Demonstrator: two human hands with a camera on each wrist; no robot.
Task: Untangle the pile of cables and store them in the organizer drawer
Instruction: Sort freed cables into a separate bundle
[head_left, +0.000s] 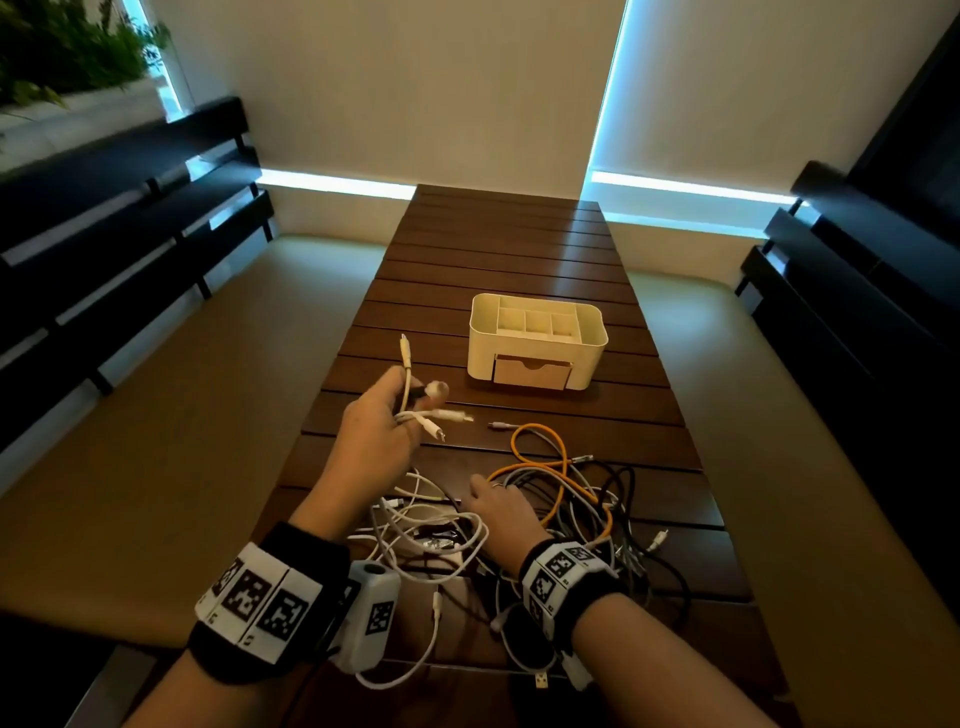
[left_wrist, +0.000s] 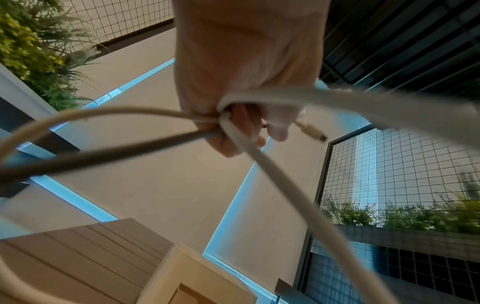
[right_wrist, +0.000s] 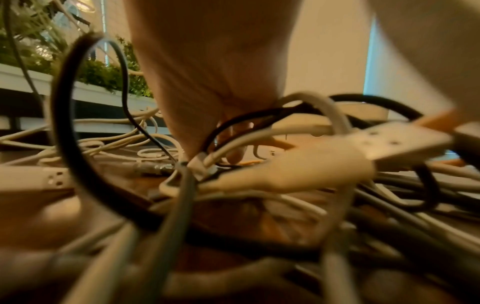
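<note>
My left hand (head_left: 410, 400) is raised above the table left of the organizer and grips a white multi-end cable (head_left: 434, 415), whose plugs fan out from the fist. In the left wrist view the left hand (left_wrist: 249, 127) curls round white cable strands (left_wrist: 262, 158), with a plug (left_wrist: 311, 132) sticking out. My right hand (head_left: 483, 493) lies low on the tangled cable pile (head_left: 587, 519). Seen from the right wrist, the right hand (right_wrist: 215, 152) has thumb and curled fingers closed around a black and a white cable (right_wrist: 259, 131). The white organizer (head_left: 535, 332) stands beyond, its drawer (head_left: 532, 371) closed.
An orange cable (head_left: 550, 447) loops out of the pile toward the organizer, and a loose plug (head_left: 501, 426) lies ahead of it. The slatted wooden table (head_left: 509, 249) is narrow, with cushioned benches (head_left: 182, 415) on both sides. Bare table lies behind the organizer.
</note>
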